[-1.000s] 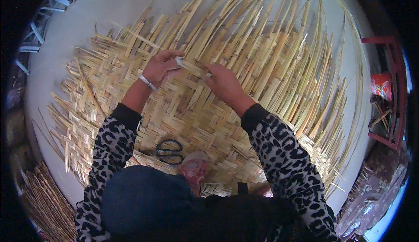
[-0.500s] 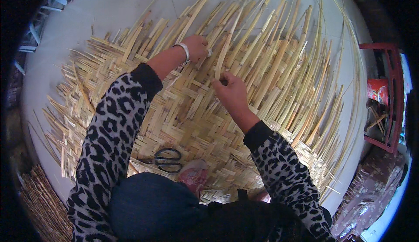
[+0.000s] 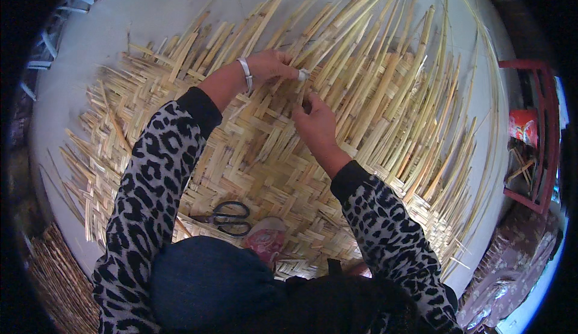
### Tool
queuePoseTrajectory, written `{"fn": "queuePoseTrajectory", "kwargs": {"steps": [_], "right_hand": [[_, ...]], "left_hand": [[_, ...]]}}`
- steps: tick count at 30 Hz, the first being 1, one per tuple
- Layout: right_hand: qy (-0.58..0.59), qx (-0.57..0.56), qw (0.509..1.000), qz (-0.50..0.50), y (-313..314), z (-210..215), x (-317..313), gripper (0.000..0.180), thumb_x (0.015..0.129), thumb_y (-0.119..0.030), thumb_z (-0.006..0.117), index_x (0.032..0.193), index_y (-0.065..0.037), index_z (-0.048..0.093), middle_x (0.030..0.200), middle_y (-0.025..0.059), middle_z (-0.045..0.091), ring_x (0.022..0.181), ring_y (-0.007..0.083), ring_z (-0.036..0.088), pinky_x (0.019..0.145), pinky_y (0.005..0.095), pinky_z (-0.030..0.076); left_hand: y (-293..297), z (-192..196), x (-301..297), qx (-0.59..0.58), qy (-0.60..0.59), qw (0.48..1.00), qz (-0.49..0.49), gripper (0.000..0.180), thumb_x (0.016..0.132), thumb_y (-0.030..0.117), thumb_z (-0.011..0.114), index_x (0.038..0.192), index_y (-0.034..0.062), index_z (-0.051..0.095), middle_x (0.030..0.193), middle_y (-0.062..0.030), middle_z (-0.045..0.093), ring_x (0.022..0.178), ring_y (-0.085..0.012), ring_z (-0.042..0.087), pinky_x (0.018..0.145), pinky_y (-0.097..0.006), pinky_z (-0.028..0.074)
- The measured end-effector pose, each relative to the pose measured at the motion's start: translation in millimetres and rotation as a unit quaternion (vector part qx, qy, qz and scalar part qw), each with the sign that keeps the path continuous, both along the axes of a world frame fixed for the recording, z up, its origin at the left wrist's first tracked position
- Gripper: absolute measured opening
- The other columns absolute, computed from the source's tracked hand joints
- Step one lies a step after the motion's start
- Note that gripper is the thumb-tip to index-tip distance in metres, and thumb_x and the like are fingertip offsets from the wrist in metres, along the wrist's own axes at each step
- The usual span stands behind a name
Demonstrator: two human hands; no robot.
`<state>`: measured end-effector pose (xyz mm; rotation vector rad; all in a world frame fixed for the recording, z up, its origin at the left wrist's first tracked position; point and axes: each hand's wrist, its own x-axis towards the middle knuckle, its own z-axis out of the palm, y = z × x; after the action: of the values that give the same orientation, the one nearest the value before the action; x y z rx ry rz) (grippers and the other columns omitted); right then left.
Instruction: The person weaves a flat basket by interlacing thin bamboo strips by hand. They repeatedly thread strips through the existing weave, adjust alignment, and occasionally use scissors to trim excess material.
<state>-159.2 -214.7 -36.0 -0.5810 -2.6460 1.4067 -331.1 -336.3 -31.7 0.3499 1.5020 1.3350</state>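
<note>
A half-woven mat point(image 3: 259, 147) of pale, flat split-reed strips lies under my hands, its pattern zigzagging. Long loose strips point(image 3: 385, 87) fan out from its far and right edges. At the far part of the weave, my left hand point(image 3: 271, 67) has its fingers bent and pressed together on strips; white wrapping shows on one finger and a pale bangle on the wrist. Just nearer and to the right, my right hand point(image 3: 316, 126) pinches a split-reed strip between thumb and fingers. The fingertips nearly meet, and the strips partly hide them.
Black-handled scissors point(image 3: 230, 218) lie on the mat beside my pink shoe point(image 3: 267, 238). A dark red wooden frame point(image 3: 545, 141) stands at the right, with a red container point(image 3: 522, 126) by it. Bundled brown stalks point(image 3: 63, 280) lie at lower left. Pale floor point(image 3: 162, 9) surrounds the mat.
My left hand has moved right, close to my right hand. Several strips at the far side now lean over to the right, bunched together. My right hand has barely shifted.
</note>
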Motion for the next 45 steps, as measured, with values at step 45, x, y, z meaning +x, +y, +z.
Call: {"fn": "queuePoseTrajectory", "kwargs": {"steps": [45], "right_hand": [[-0.033,0.000,0.989,0.141,-62.4,15.3,-78.0,0.031,0.082,-0.033,0.063,0.084,-0.002,0.066,0.075,0.0196,0.064,0.073,0.0379,0.063,0.066,0.0452,0.049]], "left_hand": [[-118.9,-10.5,-33.2,-0.137,0.481,0.863,0.078,0.026,0.084,0.016,0.060,0.103,-0.0013,0.058,0.094,-0.0113,0.067,0.094,-0.0236,0.064,0.089,-0.036,0.051]]}}
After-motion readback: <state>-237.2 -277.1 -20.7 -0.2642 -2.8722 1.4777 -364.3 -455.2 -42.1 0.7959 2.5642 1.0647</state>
